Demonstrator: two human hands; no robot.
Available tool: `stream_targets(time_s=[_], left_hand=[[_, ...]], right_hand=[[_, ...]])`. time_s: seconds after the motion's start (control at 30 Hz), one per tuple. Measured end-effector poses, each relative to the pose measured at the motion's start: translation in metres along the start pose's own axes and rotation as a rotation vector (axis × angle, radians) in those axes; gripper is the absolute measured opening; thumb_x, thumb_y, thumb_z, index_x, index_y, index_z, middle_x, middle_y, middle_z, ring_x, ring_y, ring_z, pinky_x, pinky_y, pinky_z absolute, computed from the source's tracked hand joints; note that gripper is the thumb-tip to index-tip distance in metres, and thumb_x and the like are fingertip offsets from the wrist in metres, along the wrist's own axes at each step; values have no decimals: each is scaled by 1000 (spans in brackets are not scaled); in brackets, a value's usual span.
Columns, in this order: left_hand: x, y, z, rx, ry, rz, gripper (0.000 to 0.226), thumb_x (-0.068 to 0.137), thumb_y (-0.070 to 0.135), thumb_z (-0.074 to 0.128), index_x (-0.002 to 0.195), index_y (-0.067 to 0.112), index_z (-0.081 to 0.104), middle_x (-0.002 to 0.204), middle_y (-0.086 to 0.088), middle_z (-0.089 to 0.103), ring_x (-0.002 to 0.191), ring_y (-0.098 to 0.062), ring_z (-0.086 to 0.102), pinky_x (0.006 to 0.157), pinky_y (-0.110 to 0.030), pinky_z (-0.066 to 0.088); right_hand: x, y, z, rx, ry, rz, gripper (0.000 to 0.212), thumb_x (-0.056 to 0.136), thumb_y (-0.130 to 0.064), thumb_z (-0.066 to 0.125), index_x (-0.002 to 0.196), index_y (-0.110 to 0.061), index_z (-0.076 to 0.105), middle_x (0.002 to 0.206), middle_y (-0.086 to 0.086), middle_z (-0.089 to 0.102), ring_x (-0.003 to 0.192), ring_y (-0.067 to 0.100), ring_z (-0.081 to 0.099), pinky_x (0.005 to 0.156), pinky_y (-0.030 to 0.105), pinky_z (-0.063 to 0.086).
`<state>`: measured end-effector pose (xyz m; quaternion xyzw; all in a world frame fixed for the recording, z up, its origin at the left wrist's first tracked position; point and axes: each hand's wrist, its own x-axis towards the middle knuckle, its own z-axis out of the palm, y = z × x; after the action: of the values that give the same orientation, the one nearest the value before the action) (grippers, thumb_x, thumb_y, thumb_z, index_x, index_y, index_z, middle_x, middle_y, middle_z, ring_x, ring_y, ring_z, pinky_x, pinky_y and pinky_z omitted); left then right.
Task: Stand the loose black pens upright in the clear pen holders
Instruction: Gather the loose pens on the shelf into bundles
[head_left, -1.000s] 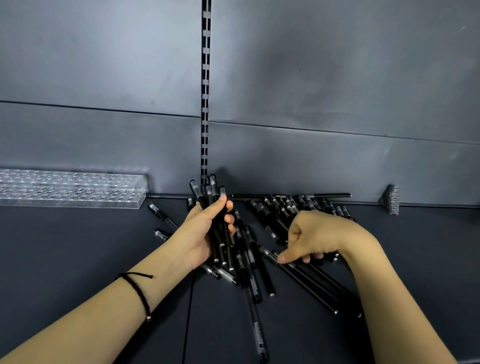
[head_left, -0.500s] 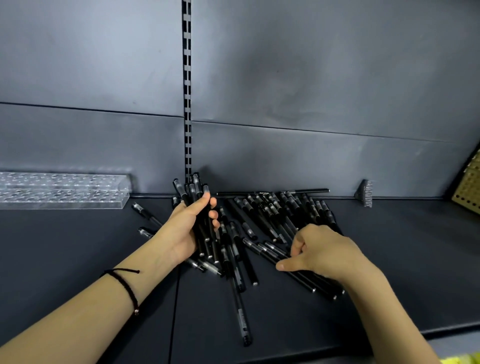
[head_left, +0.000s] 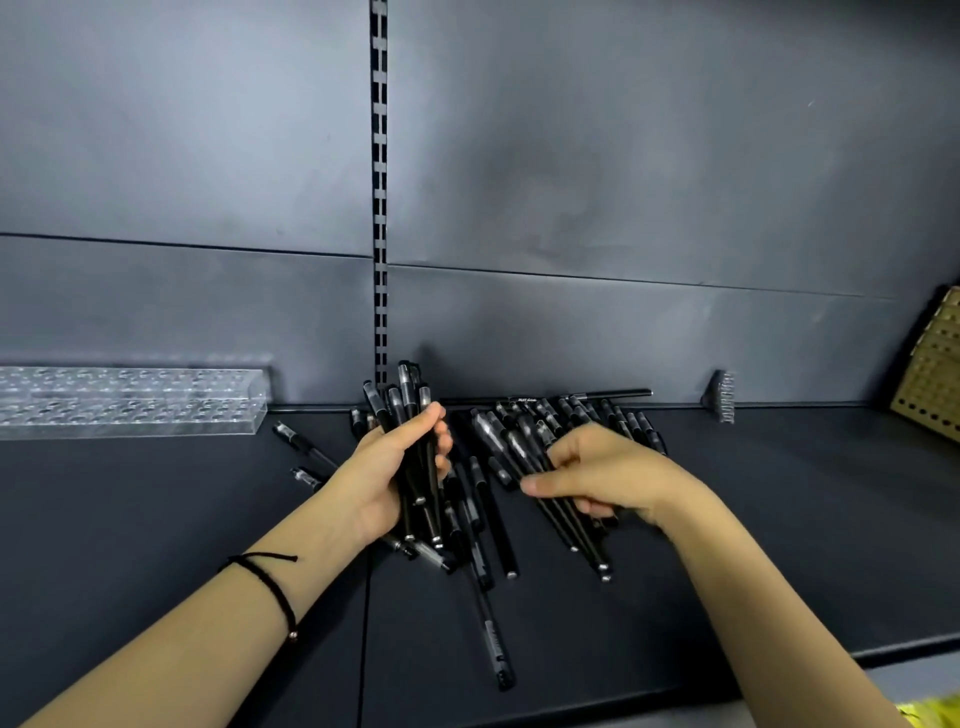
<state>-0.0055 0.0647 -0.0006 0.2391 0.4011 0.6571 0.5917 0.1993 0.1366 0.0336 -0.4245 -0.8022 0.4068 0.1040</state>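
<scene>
Step in hand: gathering pens into handfuls, judged from both fists being loaded and the holder bare.
Left hand (head_left: 384, 478): fingers and thumb wrapped round a bundle (head_left: 410, 410) of pens, held near upright, capped ends fanning above the fist.
Right hand (head_left: 608, 473): fingers curled over a clutch of gathered pens (head_left: 582, 540) that slant out below the palm; thumb stretched toward the left hand.
Doing it well: square all caps to one end before adding more, keep each handful small enough to peel off single pens, and hand the right clutch across without loosening the left grip.
Risk: the fanned bundle may slip if overfilled.
Loose pens (head_left: 480, 499): strewn on the shelf (head_left: 779, 519) between the two hands and just behind the right hand; one lies nearer the person than either hand.
Clear pen holder (head_left: 130, 402): well outside the left hand, against the back wall, no pens in it.
Appearance: slim black barrels, see-through caps, pale end plugs.
</scene>
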Motion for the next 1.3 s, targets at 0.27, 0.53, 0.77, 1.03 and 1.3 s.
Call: stream_targets(time_s=[0.27, 0.53, 0.77, 1.03, 1.3], left_hand=[[-7, 0, 4, 80, -176, -126, 44, 94, 32, 55, 119, -3, 64, 116, -23, 68, 104, -32, 69, 84, -40, 59], [-7, 6, 2, 161, -128, -24, 36, 80, 35, 68, 101, 6, 68, 78, -5, 66, 61, -12, 62, 57, -24, 55], [-2, 11, -5, 136, -123, -3, 29, 72, 17, 73, 100, 11, 71, 70, -2, 62, 57, -12, 58, 54, -23, 53], [6, 11, -10, 36, -101, -79, 13, 73, 21, 74, 74, 17, 61, 65, 2, 46, 46, -9, 44, 44, -20, 43], [2, 12, -6, 60, -108, -87, 29, 83, 46, 63, 83, 17, 55, 63, 6, 43, 43, -6, 36, 40, -18, 35]], right_hand=[[40, -46, 17, 552, 35, -167, 12, 88, -13, 68, 86, -2, 67, 61, 4, 66, 44, 7, 52, 39, 15, 39], [59, -58, 21, 188, 62, -133, 34, 87, -42, 67, 65, -22, 51, 46, -18, 46, 49, 1, 39, 52, 19, 30], [69, -10, 7, 156, 312, -121, 26, 91, -36, 65, 85, -11, 72, 68, -5, 62, 56, 7, 49, 47, 15, 36], [75, 3, 11, -373, 335, 47, 23, 75, -36, 79, 87, -25, 64, 83, -9, 61, 87, 15, 63, 82, 35, 54], [69, -2, 14, -426, 311, 53, 19, 74, -40, 79, 82, -28, 66, 80, -13, 61, 78, 11, 62, 76, 30, 53]])
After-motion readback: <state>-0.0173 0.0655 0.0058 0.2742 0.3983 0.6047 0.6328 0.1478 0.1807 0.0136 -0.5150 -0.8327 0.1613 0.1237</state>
